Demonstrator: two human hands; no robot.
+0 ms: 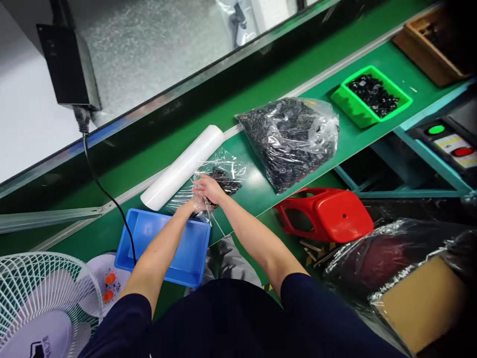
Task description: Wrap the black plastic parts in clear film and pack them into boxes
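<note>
Fan [40, 303], blue tray [167, 246] at near edge. Above the tray: small clear bag [219, 174] of black parts, on the green table [261, 189]. Left hand [197, 204] pinches its near edge; right hand [208, 188] rests on it, fingers curled. Light, limp, slippery film; best held at the bunched mouth. Beyond: white roll [182, 166], big bag [290, 139], green tray [372, 94].

Person seen from above: left hand [194, 203] and right hand [209, 188] are bare, without gloves, rings or watch. Forearms are uncovered well back from the fingers. Short dark navy sleeves [122, 318] end above the elbows; the garment is plain.
</note>
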